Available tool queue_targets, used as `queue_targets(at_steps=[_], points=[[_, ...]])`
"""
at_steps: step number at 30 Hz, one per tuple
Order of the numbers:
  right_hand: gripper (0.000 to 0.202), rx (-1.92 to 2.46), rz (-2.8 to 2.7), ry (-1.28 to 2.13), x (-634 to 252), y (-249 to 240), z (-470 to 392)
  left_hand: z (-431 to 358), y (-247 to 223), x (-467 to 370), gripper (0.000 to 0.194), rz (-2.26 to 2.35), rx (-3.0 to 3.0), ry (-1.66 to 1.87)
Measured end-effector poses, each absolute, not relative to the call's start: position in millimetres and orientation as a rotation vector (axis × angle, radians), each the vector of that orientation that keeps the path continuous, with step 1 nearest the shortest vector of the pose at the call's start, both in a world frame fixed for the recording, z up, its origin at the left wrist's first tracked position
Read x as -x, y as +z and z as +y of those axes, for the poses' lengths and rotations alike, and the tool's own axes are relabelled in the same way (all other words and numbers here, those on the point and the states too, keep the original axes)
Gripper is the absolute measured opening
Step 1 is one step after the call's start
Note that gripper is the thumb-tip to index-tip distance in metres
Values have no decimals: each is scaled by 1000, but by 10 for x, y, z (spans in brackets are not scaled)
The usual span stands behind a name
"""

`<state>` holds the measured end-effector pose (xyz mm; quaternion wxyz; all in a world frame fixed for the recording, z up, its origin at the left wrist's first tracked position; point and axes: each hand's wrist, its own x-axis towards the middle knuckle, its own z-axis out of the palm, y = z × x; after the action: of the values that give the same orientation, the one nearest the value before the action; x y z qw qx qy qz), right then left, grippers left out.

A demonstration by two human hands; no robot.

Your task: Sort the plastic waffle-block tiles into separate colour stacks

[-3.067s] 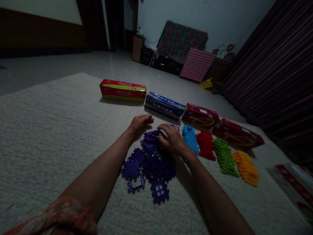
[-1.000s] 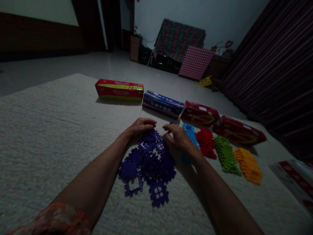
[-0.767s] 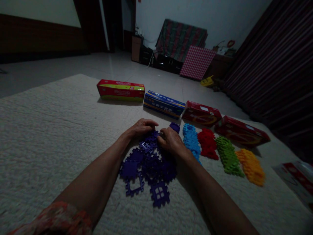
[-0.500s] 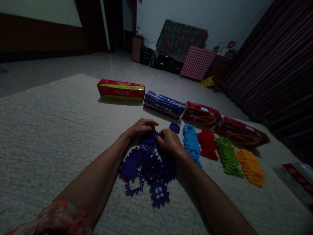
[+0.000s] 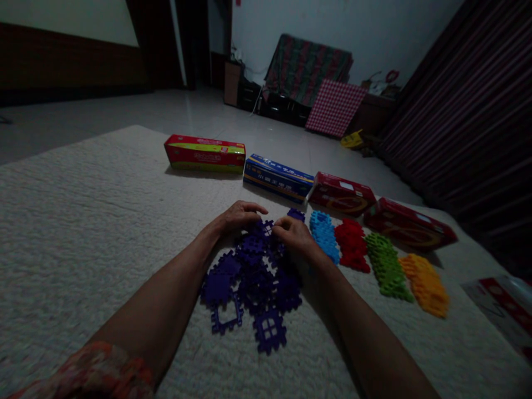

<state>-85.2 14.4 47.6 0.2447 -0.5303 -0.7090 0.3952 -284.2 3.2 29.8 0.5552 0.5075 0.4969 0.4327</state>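
Observation:
Purple notched plastic pieces (image 5: 257, 282) lie in a loose heap on the pale mat, some flat, some with window openings. At the heap's far left edge, my left hand (image 5: 242, 216) rests with its fingers apart, its fingertips over the purple pieces. My right hand (image 5: 293, 231) is at the far right of the heap, thumb and fingers pinched on a purple window piece (image 5: 269, 227). Just beyond my right hand lies another purple piece (image 5: 296, 214). Rows of blue pieces (image 5: 324, 235), red pieces (image 5: 352, 245), green pieces (image 5: 388, 266) and orange pieces (image 5: 426, 284) lie to the right.
Across the mat (image 5: 103, 205) stand a red and yellow box (image 5: 205, 155), a blue box (image 5: 277, 178) and two dark red boxes (image 5: 343, 194) (image 5: 409, 224). A red and white package (image 5: 505, 310) lies at the right edge.
My right hand has shifted slightly right and up, and a purple window piece now shows between my hands. My left hand has barely moved.

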Motion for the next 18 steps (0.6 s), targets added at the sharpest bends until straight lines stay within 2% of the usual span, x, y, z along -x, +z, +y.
queue_targets(at_steps=[5, 18], points=[[7, 1367, -1699, 1204, 855, 467, 135, 33, 281, 2842, 36, 1179, -1165, 1081], [14, 1239, -1860, 831, 772, 508, 135, 45, 260, 2817, 36, 1144, -1201, 1082]])
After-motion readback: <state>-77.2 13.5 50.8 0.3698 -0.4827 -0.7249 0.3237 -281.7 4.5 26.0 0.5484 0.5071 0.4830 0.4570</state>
